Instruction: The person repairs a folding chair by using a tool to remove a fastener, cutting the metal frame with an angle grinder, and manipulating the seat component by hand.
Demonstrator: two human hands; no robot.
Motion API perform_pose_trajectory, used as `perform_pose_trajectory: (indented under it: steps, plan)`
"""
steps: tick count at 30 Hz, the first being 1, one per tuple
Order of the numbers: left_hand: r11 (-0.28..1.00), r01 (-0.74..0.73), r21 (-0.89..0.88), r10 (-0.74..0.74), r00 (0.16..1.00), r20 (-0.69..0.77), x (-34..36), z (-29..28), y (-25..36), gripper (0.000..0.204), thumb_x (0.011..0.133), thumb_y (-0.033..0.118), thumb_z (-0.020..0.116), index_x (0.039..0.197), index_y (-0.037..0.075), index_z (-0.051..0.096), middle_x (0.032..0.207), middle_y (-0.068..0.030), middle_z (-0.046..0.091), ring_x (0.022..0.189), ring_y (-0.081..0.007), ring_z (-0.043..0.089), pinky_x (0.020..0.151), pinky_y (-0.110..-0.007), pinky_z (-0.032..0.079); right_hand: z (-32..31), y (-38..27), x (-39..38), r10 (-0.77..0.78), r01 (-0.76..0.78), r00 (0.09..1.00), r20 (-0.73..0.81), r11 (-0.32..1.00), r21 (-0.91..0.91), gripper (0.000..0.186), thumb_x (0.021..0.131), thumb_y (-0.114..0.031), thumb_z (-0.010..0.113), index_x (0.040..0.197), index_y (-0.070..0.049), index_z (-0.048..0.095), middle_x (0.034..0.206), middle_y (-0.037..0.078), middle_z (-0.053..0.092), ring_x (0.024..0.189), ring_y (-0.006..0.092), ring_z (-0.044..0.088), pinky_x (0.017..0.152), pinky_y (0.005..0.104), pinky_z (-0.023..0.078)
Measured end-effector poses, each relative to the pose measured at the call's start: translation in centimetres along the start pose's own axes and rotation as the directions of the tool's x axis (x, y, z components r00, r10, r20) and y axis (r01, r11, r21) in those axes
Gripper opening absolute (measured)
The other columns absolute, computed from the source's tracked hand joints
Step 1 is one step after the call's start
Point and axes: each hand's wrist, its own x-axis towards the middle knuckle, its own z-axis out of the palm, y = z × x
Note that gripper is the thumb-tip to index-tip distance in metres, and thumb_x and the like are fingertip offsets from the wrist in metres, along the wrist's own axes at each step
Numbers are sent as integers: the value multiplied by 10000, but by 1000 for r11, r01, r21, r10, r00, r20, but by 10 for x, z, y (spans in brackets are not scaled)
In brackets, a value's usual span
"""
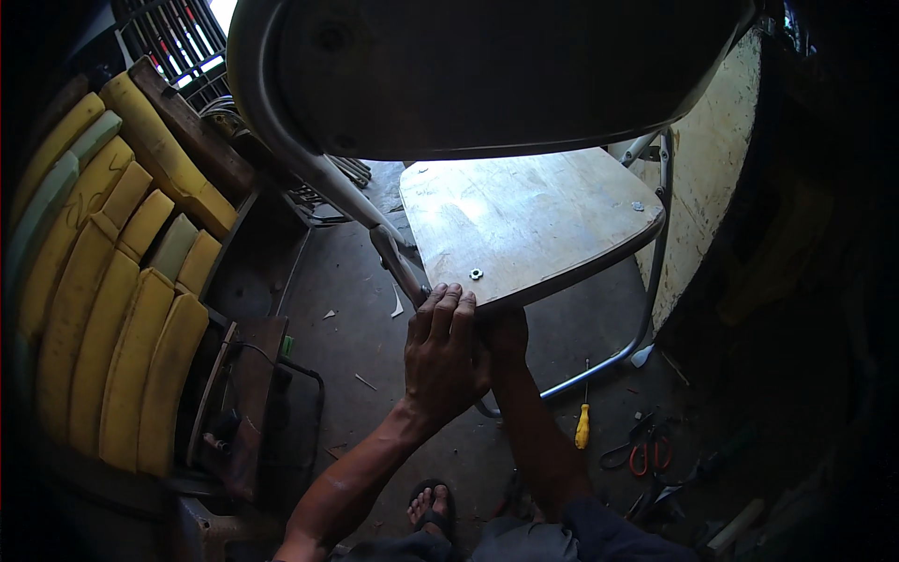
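A folding chair with a grey tubular metal frame (323, 183) stands in front of me, its dark backrest (496, 75) at the top of the view. On the frame lies a pale wooden seat board (534, 220). My left hand (445, 342) is closed over the board's near left corner, fingertips on top and thumb hidden. Just beyond those fingertips, a small metal flower-shaped insert (476, 274) sits in the board. My right hand (506, 332) reaches beneath the near edge, where the board and shadow hide its fingers. Another metal insert (637, 206) shows near the right corner.
Yellow and greenish foam pads (122, 356) are stacked at the left, beside a small dark table (253, 393). A yellow-handled screwdriver (582, 426) and red-handled scissors (646, 456) lie on the floor to the right. A large pale panel (707, 187) leans beyond the chair.
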Motion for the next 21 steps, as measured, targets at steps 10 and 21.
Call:
perform_pose_trajectory:
  steps: [10,21]
  plan:
    - [1000,17,10,-17,999,35,-6,-9,-5,515,775,80,674,1255,-49,538,1272,-244,557,1245,-410,514,1092,-487,399,23,2,-8,121,-142,989,81,922,360,356,1046,-218,466,1275,48,527,1182,150,627,1106,250,619,1002,391,506]
    - [982,146,-122,-139,988,64,15,-26,-18,395,863,118,680,1232,10,589,1267,-204,592,1204,-382,568,1033,-456,465,35,-49,-15,135,-141,990,48,846,515,300,1011,-212,525,1205,-6,627,1136,146,681,1082,266,656,945,378,507]
